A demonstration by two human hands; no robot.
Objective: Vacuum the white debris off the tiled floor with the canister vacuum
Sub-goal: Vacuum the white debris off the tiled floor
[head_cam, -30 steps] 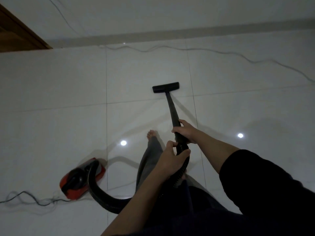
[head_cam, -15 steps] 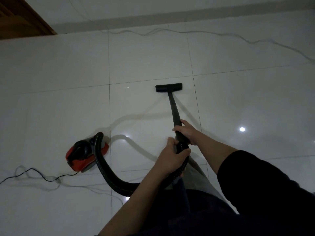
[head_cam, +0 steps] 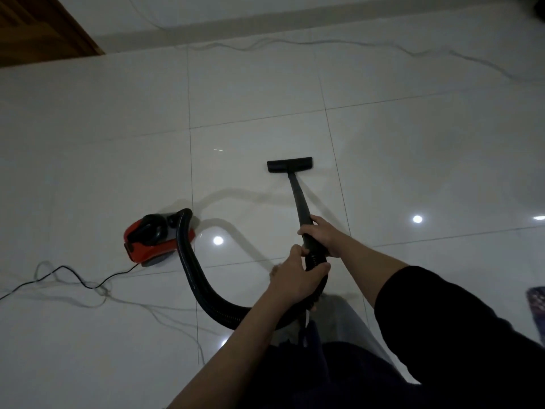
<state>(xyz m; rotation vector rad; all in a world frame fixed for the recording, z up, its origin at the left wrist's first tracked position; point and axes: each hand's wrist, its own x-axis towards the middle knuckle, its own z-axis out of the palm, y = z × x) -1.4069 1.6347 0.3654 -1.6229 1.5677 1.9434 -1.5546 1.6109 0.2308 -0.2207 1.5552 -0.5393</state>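
Note:
A black floor nozzle (head_cam: 289, 164) lies flat on the glossy white tiled floor (head_cam: 413, 149), ahead of me. Its black wand (head_cam: 300, 199) slopes back to my hands. My right hand (head_cam: 323, 236) grips the wand's lower end. Just behind it, my left hand (head_cam: 296, 274) grips the ribbed hose cuff. The black hose (head_cam: 191, 278) loops left and up to the red and black canister vacuum (head_cam: 153, 239), which sits on the floor at my left. A few tiny white flecks (head_cam: 218, 149) show on the tile left of the nozzle.
The canister's black power cord (head_cam: 73, 274) snakes across the floor at the left. A thin pale cable (head_cam: 324, 44) runs along the far wall's skirting. A brown wooden door frame (head_cam: 44, 28) fills the top left corner. A dark patterned mat edge (head_cam: 538, 314) shows at the right.
The nozzle has been drawn back towards me across the tile. The canister has rolled forward and to the right, closer to the hose loop. My view has shifted backward.

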